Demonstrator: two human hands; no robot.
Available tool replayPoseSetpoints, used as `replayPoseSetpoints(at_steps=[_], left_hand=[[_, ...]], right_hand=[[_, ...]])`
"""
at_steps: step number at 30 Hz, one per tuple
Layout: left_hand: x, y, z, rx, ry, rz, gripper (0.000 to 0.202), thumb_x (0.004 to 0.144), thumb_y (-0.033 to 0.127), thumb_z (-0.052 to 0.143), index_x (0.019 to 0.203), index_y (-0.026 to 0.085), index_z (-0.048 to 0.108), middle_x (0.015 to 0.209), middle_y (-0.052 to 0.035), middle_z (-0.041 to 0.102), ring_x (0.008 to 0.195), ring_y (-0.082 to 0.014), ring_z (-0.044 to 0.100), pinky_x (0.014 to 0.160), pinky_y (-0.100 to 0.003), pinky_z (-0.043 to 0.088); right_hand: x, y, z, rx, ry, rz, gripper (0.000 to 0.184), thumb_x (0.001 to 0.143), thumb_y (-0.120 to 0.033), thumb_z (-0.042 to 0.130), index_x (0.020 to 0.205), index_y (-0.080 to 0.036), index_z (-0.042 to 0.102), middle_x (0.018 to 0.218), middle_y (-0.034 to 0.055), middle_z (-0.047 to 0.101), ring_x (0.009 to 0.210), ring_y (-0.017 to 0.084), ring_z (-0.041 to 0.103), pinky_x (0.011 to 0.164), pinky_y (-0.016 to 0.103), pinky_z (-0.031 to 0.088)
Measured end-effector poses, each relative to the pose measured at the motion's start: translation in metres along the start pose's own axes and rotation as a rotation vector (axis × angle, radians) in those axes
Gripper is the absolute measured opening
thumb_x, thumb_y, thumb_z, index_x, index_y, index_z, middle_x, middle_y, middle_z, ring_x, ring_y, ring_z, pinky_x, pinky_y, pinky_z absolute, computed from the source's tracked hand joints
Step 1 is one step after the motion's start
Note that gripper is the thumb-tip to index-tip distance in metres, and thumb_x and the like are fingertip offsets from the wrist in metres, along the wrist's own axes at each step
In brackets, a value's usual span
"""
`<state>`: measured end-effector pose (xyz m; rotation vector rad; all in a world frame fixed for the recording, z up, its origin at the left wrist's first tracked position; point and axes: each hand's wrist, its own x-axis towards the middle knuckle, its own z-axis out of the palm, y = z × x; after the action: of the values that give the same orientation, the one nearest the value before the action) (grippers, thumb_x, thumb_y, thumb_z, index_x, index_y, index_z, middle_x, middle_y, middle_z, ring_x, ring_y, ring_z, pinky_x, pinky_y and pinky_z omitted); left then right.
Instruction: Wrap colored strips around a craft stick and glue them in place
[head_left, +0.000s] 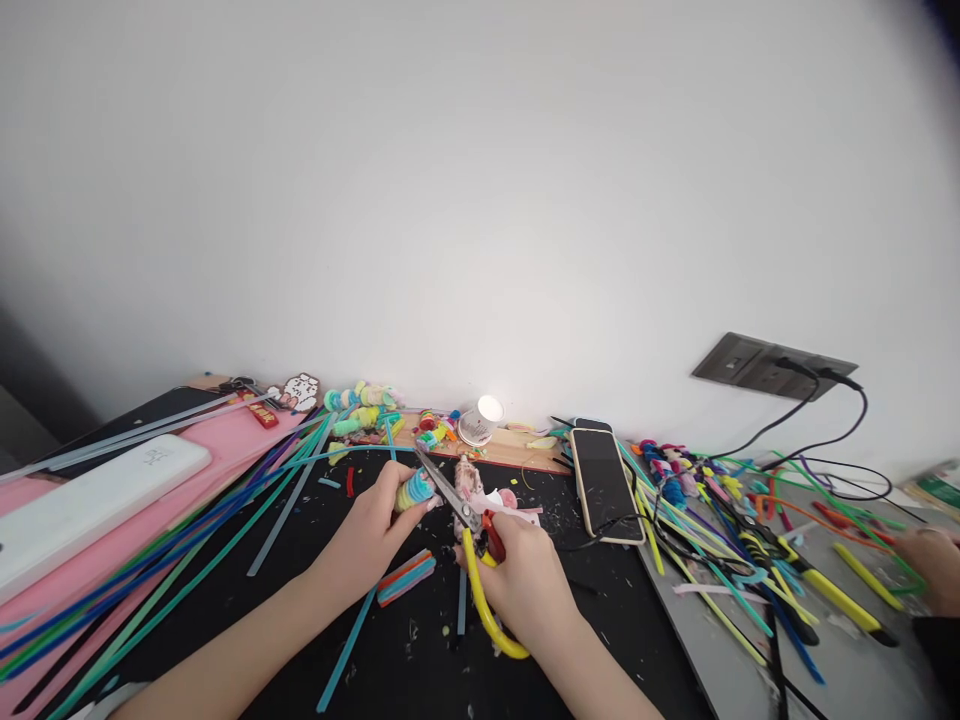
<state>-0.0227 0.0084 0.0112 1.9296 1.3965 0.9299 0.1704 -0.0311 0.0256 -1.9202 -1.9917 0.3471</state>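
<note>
Between the fingers and thumb of my left hand [377, 522] is a short fuzzy roll [415, 488] in yellow and blue bands, apparently pipe cleaner. My right hand [521, 572] grips a pair of scissors [454, 492] with a yellow and red handle. Their blades point up and left, tips just above the roll and close to a thin blue pipe cleaner [375, 449]. Whether the blades touch it I cannot tell. Below my left hand lies a bundle of orange, blue and pink strips [406, 578]. A pinkish crumpled piece [469, 475] sits behind the scissors.
A paper cup [481, 420] stands near the wall beside finished-looking fuzzy pieces [364, 396]. Long pipe cleaners [225, 510] and a white case [105, 495] lie left. Right are a phone [606, 485], cables, yellow-handled pliers [832, 590] and another person's hand [930, 565].
</note>
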Motion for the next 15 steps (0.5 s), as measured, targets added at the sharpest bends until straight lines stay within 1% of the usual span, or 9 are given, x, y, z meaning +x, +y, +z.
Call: replayPoseSetpoints(at_steps=[3,5,7,10,13,15], left_hand=[[0.0005,0.0010,-0.0005,-0.020,0.011,-0.015,0.017,0.090,0.040,0.047,0.085,0.024,0.042,0.065,0.0060,0.048,0.052,-0.0161,0.049,0.050,-0.027,0.037],[0.0008,0.0007,0.0000,-0.038,0.026,-0.023,0.019,0.089,0.042,0.047,0.084,0.024,0.041,0.065,0.0063,0.047,0.051,-0.0160,0.048,0.049,-0.027,0.038],[0.0011,0.0002,0.0005,-0.053,0.035,-0.036,0.021,0.088,0.043,0.048,0.084,0.025,0.040,0.065,0.0063,0.046,0.052,-0.0161,0.048,0.049,-0.027,0.038],[0.0014,0.0007,0.0002,-0.057,0.018,-0.057,0.022,0.088,0.044,0.049,0.083,0.025,0.038,0.063,0.0071,0.045,0.052,-0.0163,0.048,0.049,-0.027,0.037],[0.0017,0.0026,-0.0012,-0.062,-0.006,-0.047,0.016,0.088,0.039,0.049,0.087,0.025,0.041,0.065,0.0059,0.050,0.055,-0.0172,0.051,0.052,-0.027,0.038],[0.0019,0.0034,-0.0016,-0.067,-0.019,-0.028,0.013,0.087,0.035,0.048,0.093,0.024,0.045,0.070,0.0034,0.057,0.060,-0.0186,0.055,0.055,-0.027,0.040]], right_hand=[[-0.0004,0.0006,-0.0032,0.055,0.051,-0.029,0.017,0.078,-0.031,0.064,0.076,-0.021,0.051,0.075,0.0005,0.060,0.068,0.019,0.059,0.058,0.025,0.036],[-0.0016,0.0008,-0.0050,0.059,0.062,-0.024,0.018,0.078,-0.032,0.062,0.084,-0.022,0.048,0.083,0.0013,0.061,0.073,0.020,0.061,0.060,0.026,0.038],[-0.0027,0.0008,-0.0055,0.032,0.052,-0.012,0.020,0.078,-0.033,0.060,0.087,-0.022,0.046,0.087,0.0020,0.061,0.076,0.021,0.062,0.059,0.026,0.039],[-0.0037,0.0001,-0.0035,-0.032,0.039,-0.031,0.021,0.077,-0.032,0.061,0.089,-0.022,0.047,0.092,0.0037,0.062,0.080,0.022,0.064,0.060,0.026,0.039],[-0.0039,-0.0007,-0.0015,-0.063,0.009,-0.042,0.023,0.076,-0.034,0.066,0.088,-0.022,0.050,0.096,0.0054,0.064,0.083,0.023,0.065,0.062,0.026,0.039],[-0.0037,-0.0012,-0.0019,-0.063,-0.022,-0.029,0.024,0.076,-0.036,0.067,0.087,-0.022,0.053,0.092,0.0048,0.065,0.081,0.023,0.065,0.061,0.027,0.037]])
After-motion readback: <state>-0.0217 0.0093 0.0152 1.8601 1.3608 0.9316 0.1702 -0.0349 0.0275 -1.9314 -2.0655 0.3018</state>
